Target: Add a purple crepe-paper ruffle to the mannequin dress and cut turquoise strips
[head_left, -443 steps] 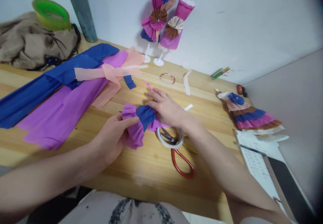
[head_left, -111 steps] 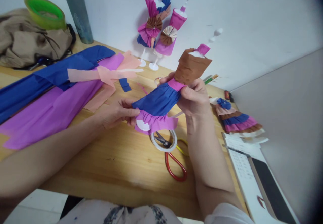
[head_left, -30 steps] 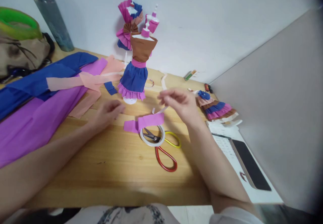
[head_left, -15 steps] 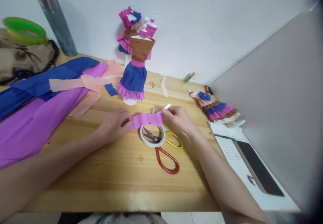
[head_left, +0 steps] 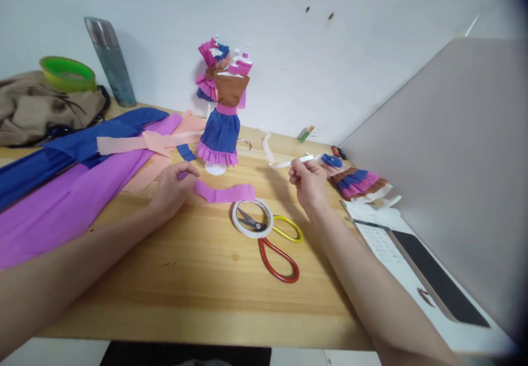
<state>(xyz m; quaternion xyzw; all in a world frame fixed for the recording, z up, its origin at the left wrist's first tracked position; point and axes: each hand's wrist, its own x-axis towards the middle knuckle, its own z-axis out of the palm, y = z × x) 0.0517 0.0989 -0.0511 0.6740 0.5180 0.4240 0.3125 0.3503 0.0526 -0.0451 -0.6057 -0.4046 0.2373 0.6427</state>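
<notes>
My left hand (head_left: 175,186) is closed on one end of a short pink crepe paper strip (head_left: 226,193), whose free end reaches out to the right. In my right hand (head_left: 308,182), a thin white strip (head_left: 284,164), like tape backing, is pinched between thumb and fingers. Between the hands lies a white tape roll (head_left: 269,224) on top of scissors (head_left: 281,270) with one red and one yellow handle; the blades show through the ring. Just beyond my left hand stands a small dress form (head_left: 226,129) in a brown top and blue skirt with a pink ruffle.
Long blue (head_left: 78,140) and purple paper sheets (head_left: 53,212) spread across the left, with peach strips on top. Behind stand a flask (head_left: 113,69) and a green tape roll (head_left: 68,83) on a brown bag. A layered paper dress (head_left: 358,182) and a keyboard (head_left: 379,245) are at right.
My right hand has let go of the pink strip and moved right with the white strip, which now stretches out. My left hand has moved left, still holding the pink strip's end.
</notes>
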